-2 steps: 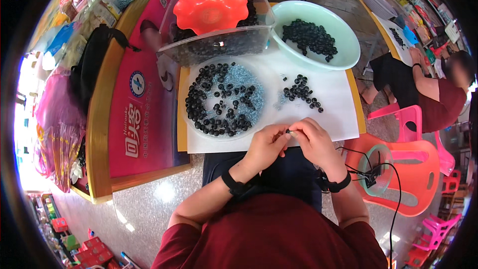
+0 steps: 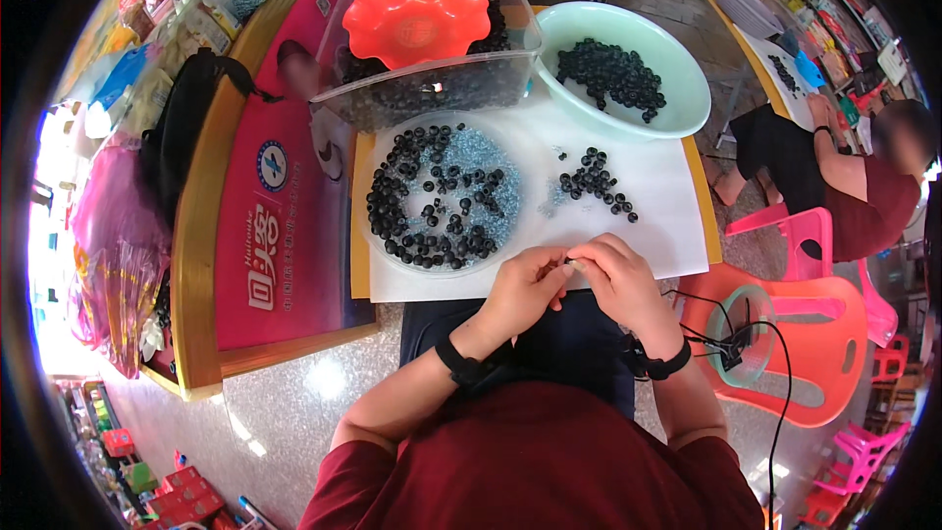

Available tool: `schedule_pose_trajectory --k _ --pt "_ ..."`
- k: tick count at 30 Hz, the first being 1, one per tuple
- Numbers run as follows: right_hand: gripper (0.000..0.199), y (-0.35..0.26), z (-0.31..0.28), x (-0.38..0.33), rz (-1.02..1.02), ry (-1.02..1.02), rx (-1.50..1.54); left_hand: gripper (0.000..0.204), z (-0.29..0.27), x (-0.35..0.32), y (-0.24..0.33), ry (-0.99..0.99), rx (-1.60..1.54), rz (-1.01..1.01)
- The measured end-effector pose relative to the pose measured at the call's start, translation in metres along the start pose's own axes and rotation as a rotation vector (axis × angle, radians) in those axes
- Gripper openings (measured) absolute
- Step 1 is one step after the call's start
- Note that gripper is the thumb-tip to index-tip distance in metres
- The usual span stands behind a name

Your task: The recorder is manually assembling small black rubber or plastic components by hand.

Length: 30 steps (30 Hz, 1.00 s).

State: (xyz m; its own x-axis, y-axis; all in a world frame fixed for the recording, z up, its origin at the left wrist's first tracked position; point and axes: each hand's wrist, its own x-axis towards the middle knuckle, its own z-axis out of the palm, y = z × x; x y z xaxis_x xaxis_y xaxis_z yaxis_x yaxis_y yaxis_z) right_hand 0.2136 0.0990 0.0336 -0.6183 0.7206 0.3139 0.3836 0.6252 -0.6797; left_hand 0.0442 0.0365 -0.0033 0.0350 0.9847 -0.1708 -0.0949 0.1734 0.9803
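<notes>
The left hand (image 2: 525, 287) and the right hand (image 2: 616, 280) meet at the near edge of the bench (image 2: 699, 191), fingertips pressed together around a tiny dark piece (image 2: 569, 261). Both hands pinch it, but it is so small and so covered by fingers that its shape is hard to make out. Each wrist wears a black band, and thin black wires hang from the right one. Under the hands lies a white sheet (image 2: 657, 186) that covers most of the bench. Just past the fingers sits a small heap of black rings (image 2: 594, 182) on the sheet. To the left of it is a round clear tray (image 2: 437, 196) full of black rings mixed with little silver bits. Farther away stands a pale green bowl (image 2: 677, 88) with more black rings inside. Beside it is a clear plastic box (image 2: 432, 88) with dark pieces in it, partly hidden by a red wavy dish (image 2: 417, 15) resting on top. A pink panel (image 2: 285, 226) stands left of the bench. On the right is an orange plastic chair (image 2: 814, 334), and behind it another person (image 2: 863, 196) sits, cut off by the dark rim of the view.
</notes>
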Motion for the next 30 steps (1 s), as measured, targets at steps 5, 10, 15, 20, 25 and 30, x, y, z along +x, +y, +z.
schedule_pose_trajectory --k 5,10,15,20,25,30 --pt "0.022 0.006 0.004 -0.001 -0.045 0.018 0.046 0.021 -0.006 0.004 -0.006 -0.044 -0.196 -0.078" --pt "0.027 0.012 0.005 -0.002 -0.082 0.039 0.078 0.025 -0.01 0.006 -0.01 -0.071 -0.344 -0.126" --pt "0.024 0.013 -0.002 0.007 -0.093 0.007 0.093 0.027 -0.011 0.009 -0.013 -0.081 -0.419 -0.134" --pt "0.019 0.064 -0.028 0.038 0.083 0.195 -0.135 0.027 -0.01 0.006 -0.01 -0.092 -0.401 -0.142" --pt "0.013 0.102 -0.039 0.062 0.173 0.082 -0.176 0.027 -0.009 0.005 -0.008 -0.113 -0.346 -0.13" --pt "0.012 0.099 -0.045 0.072 0.255 -0.077 -0.159 0.028 -0.01 0.004 -0.006 -0.139 -0.269 -0.112"
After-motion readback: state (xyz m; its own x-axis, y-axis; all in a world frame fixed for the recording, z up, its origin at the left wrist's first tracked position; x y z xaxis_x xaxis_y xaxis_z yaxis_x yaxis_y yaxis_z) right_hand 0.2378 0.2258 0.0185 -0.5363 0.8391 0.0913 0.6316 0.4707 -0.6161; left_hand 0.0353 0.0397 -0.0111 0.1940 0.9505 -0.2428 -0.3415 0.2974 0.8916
